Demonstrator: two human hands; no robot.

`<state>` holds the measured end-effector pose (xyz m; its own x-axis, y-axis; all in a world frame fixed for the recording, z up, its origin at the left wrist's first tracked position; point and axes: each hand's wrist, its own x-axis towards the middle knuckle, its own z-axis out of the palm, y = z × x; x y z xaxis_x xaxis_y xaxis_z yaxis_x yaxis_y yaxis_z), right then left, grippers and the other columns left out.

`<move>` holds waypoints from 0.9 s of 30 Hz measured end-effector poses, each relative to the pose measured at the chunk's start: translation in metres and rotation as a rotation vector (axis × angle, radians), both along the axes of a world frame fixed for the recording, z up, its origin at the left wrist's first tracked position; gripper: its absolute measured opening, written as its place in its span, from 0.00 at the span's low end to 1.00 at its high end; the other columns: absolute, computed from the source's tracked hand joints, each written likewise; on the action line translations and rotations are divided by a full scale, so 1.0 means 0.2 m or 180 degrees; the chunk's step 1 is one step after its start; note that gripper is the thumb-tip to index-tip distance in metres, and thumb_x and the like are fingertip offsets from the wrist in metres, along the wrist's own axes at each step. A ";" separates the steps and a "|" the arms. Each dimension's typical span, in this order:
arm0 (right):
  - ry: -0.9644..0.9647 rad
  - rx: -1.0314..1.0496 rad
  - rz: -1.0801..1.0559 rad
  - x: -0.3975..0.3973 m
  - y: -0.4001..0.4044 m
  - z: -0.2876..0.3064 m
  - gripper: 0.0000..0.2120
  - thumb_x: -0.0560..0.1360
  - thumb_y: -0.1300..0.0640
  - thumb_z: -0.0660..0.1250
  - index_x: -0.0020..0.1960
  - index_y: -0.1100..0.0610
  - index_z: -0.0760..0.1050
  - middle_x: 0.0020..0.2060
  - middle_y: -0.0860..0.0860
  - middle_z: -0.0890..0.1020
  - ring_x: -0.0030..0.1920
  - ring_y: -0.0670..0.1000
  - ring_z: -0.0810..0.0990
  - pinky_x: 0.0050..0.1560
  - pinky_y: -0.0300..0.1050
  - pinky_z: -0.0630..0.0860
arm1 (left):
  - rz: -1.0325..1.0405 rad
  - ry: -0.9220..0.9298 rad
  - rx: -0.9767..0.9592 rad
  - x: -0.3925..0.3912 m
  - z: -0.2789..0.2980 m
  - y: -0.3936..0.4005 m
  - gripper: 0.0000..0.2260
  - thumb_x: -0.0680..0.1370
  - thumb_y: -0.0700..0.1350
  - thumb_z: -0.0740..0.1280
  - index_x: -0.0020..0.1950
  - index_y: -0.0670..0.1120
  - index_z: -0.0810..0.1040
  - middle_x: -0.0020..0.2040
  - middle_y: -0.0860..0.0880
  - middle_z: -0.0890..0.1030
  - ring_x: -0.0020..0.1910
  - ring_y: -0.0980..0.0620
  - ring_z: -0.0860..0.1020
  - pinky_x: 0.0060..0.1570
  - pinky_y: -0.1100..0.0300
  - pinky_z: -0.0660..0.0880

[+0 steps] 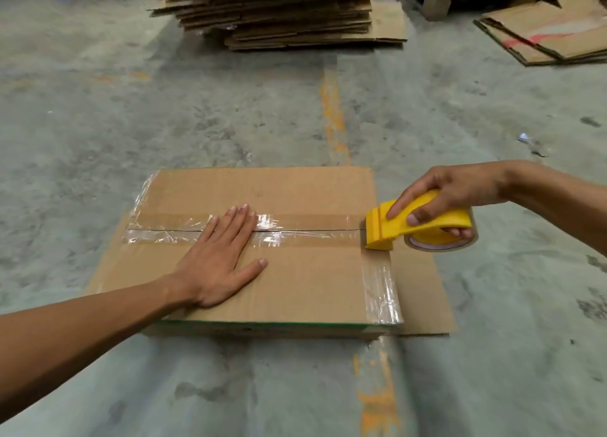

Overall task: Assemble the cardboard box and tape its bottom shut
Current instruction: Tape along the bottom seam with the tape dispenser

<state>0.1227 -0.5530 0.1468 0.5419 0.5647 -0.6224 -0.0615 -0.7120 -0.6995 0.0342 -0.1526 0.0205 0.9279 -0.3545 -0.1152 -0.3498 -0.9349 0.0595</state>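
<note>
Left hand point(216, 259) flat on box point(305, 282); right hand point(450, 193) grips tape dispenser point(423, 221) at its edge

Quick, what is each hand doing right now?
Left hand: open, pressed flat on the cardboard box, fingers over the taped seam.
Right hand: closed around the yellow tape dispenser at the box's right edge.

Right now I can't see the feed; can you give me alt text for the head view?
A cardboard box lies on a concrete floor, clear tape along its centre seam. The left hand presses flat on the box while the right hand holds a yellow tape dispenser at the seam's right end. Stacks of flattened cardboard lie beyond.
</note>
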 end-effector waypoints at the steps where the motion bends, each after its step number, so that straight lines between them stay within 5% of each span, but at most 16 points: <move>1: -0.0018 -0.0009 -0.0018 0.00 -0.03 0.01 0.14 0.75 0.60 0.71 0.59 0.50 0.83 0.34 0.70 0.78 0.22 0.56 0.76 0.25 0.43 0.77 | 0.0005 0.0006 0.0017 0.00 0.00 0.00 0.37 0.77 0.70 0.41 0.78 0.51 0.31 0.78 0.52 0.32 0.76 0.56 0.30 0.77 0.51 0.38; 7: -0.0145 -0.0003 -0.0125 0.00 -0.13 0.02 0.14 0.74 0.60 0.71 0.58 0.50 0.83 0.43 0.78 0.77 0.22 0.55 0.75 0.25 0.42 0.77 | 0.0015 0.0078 0.0064 -0.01 0.02 -0.01 0.38 0.75 0.71 0.37 0.77 0.51 0.31 0.78 0.51 0.32 0.76 0.55 0.30 0.77 0.50 0.38; 11: -0.0178 0.0044 -0.0153 0.00 -0.14 -0.01 0.14 0.74 0.60 0.72 0.58 0.50 0.84 0.38 0.71 0.81 0.22 0.55 0.75 0.25 0.42 0.77 | -0.0237 0.0125 0.0204 -0.01 0.12 -0.18 0.40 0.74 0.71 0.37 0.78 0.49 0.33 0.78 0.46 0.32 0.76 0.45 0.29 0.75 0.44 0.35; 15: -0.0193 0.0035 -0.0134 0.01 -0.13 -0.01 0.14 0.73 0.58 0.73 0.58 0.49 0.84 0.40 0.64 0.84 0.23 0.55 0.75 0.25 0.42 0.77 | -0.1020 0.0147 -0.0196 -0.01 0.16 -0.71 0.40 0.78 0.67 0.47 0.79 0.45 0.36 0.79 0.46 0.35 0.77 0.48 0.31 0.76 0.45 0.36; 20: -0.0168 0.0099 -0.0212 -0.01 -0.17 -0.01 0.15 0.73 0.58 0.73 0.59 0.49 0.83 0.40 0.65 0.83 0.23 0.55 0.76 0.26 0.42 0.77 | -0.0267 0.0251 -0.0535 0.03 0.05 -1.08 0.46 0.75 0.69 0.51 0.78 0.43 0.33 0.80 0.47 0.37 0.78 0.49 0.34 0.76 0.47 0.37; 27: -0.0021 0.0331 -0.0447 -0.05 -0.30 -0.07 0.16 0.73 0.58 0.72 0.60 0.49 0.82 0.38 0.63 0.82 0.24 0.54 0.77 0.29 0.44 0.80 | -0.0273 0.0025 -0.0324 0.03 0.01 -1.10 0.43 0.74 0.65 0.50 0.79 0.45 0.35 0.80 0.48 0.37 0.78 0.47 0.35 0.76 0.45 0.39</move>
